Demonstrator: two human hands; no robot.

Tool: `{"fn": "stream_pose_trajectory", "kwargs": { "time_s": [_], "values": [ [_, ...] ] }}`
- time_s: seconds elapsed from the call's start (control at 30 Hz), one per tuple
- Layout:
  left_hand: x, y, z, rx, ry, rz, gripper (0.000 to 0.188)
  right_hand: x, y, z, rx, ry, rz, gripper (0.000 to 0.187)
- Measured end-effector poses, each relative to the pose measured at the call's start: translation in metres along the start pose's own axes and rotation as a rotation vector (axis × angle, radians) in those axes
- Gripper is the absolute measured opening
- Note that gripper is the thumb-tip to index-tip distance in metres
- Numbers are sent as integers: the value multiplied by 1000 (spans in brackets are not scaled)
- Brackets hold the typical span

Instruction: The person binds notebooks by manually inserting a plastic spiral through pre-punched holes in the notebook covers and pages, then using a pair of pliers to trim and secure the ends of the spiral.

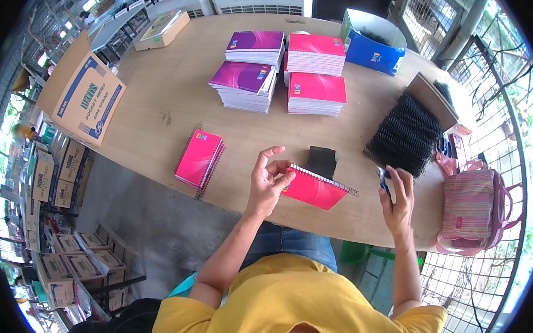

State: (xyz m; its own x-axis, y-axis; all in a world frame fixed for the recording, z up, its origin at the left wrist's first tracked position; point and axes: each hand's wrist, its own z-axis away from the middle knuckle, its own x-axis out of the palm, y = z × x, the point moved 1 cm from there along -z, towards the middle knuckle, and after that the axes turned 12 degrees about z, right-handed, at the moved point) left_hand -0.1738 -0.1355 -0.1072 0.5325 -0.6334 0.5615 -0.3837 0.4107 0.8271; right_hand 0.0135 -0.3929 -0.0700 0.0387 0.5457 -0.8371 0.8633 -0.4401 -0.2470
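Observation:
My left hand [269, 180] pinches the near corner of a pink spiral-bound notebook [315, 189], holding it tilted just above the wooden table [161, 101]. A black wire coil runs along the notebook's far edge. My right hand [397, 197] is raised to the right of it and grips a small blue-handled tool [384, 179]. A dark flat piece [322, 160] lies just behind the notebook.
A few finished pink notebooks [199, 158] lie to the left. Stacks of purple [247, 81] and pink [316, 78] notebooks stand farther back. A bundle of black coils [404, 134], a blue box [372, 48], a striped bag [469, 207] and cardboard boxes [83, 93] surround them.

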Motion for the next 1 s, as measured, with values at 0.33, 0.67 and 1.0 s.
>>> {"fn": "stream_pose_trajectory", "kwargs": {
  "time_s": [0.33, 0.67, 1.0],
  "values": [
    [26, 19, 8, -11, -6, -93, 61, -28, -78, -112, -822, 107, 206, 39],
    [26, 25, 17, -38, 39, -169, 63, -27, -88, -119, -954, 3, 229, 28],
    [9, 49, 31, 306, 167, -595, 32, -32, -71, -94, -190, -259, -366, 28]
  ]
}}
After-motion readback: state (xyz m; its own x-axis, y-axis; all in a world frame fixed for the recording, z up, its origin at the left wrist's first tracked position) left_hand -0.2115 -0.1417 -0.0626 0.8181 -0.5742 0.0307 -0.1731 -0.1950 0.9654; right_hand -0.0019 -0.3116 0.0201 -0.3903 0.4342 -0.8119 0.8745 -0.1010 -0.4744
